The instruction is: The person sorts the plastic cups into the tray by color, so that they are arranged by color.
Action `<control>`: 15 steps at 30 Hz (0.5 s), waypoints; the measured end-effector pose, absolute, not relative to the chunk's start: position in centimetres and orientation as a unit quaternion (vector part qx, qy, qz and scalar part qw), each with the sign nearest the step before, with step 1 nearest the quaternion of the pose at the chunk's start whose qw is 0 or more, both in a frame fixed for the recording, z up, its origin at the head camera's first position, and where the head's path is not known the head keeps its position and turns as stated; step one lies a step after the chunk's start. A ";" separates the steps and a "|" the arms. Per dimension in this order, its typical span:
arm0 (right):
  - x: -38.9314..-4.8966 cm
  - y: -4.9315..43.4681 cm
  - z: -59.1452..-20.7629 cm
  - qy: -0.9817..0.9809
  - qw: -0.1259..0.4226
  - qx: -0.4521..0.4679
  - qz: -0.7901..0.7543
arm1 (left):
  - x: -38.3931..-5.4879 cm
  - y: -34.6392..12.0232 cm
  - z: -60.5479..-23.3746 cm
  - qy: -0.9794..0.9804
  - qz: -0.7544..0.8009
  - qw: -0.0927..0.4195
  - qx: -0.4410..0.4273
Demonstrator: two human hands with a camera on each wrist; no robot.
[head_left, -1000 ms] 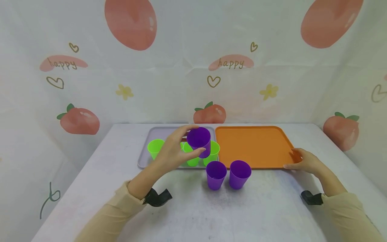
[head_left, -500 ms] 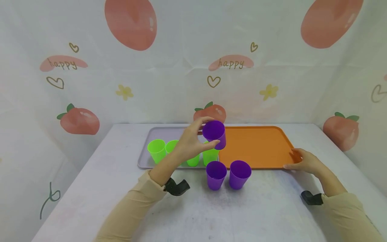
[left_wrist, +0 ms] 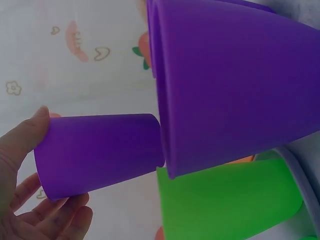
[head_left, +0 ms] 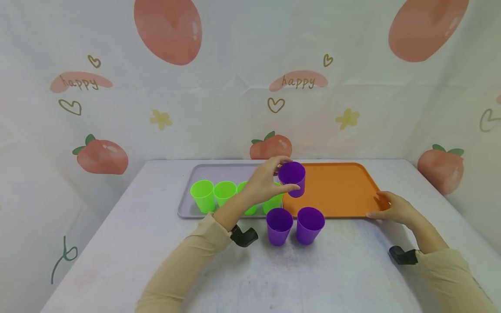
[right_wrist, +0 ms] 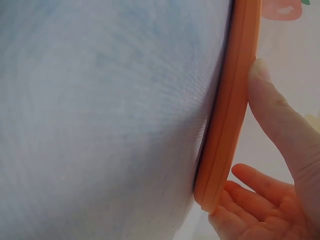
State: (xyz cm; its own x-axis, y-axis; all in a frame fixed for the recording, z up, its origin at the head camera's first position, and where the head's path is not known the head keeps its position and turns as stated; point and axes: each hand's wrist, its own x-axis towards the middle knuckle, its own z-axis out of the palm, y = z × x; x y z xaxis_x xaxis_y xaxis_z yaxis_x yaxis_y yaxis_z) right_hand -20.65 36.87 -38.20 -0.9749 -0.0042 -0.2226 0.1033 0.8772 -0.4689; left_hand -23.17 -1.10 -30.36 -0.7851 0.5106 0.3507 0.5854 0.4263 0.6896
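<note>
My left hand [head_left: 263, 181] pinches an upright purple cup [head_left: 292, 173] between thumb and fingers. In the head view this cup overlaps the left part of the orange tray [head_left: 332, 191]. The left wrist view shows the thumb on one side of the held cup [left_wrist: 100, 152] near its rim, fingers on the other. Two more purple cups, one left [head_left: 278, 228] and one right [head_left: 309, 228], stand side by side on the table in front of the trays. My right hand [head_left: 397, 208] holds the orange tray's near right corner, its thumb along the front edge [right_wrist: 232, 110].
A grey tray [head_left: 184, 204] adjoins the orange one on the left. Along its front half stands a row of several green cups [head_left: 203, 198], partly hidden behind my left hand and forearm. A printed cloth backdrop [head_left: 219, 113] rises behind the white table [head_left: 242, 278].
My left hand has carried the purple cup rightward from over the grey tray to the orange tray's left part, rising and then lowering a little. The right hand stays at its corner.
</note>
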 end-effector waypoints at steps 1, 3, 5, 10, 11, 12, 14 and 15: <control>-20.7 36.9 -38.2 0.963 0.109 0.026 -0.246 | -23.3 -1.0 -30.5 -0.846 -0.420 0.041 -0.328; -20.7 36.9 -38.2 0.963 0.109 0.026 -0.246 | -23.5 -0.7 -30.7 -0.852 -0.404 0.034 -0.332; -20.7 36.9 -38.2 0.963 0.109 0.026 -0.245 | -23.7 -0.4 -30.9 -0.857 -0.392 0.021 -0.334; -20.7 36.9 -38.2 0.964 0.109 0.028 -0.242 | -24.1 0.3 -31.4 -0.871 -0.359 -0.003 -0.336; -20.7 36.8 -38.2 0.964 0.109 0.028 -0.241 | -24.1 0.4 -31.5 -0.874 -0.352 -0.005 -0.335; -20.7 36.8 -38.2 0.964 0.110 0.028 -0.242 | -24.2 0.5 -31.5 -0.876 -0.347 -0.006 -0.334; -20.7 36.8 -38.1 0.964 0.110 0.028 -0.242 | -24.3 0.6 -31.7 -0.881 -0.335 -0.008 -0.333; -20.7 36.8 -38.1 0.964 0.111 0.028 -0.242 | -24.4 0.7 -31.8 -0.883 -0.329 -0.009 -0.335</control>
State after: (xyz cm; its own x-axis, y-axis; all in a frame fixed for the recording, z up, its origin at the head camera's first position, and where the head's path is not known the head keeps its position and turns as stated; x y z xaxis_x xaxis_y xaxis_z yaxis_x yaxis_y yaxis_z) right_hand -20.70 36.83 -38.13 -0.9740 0.0008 -0.2268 0.1078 0.8814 -0.4600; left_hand -24.41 0.70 -31.83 -0.7758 0.5967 0.2051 0.5854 0.5593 0.5870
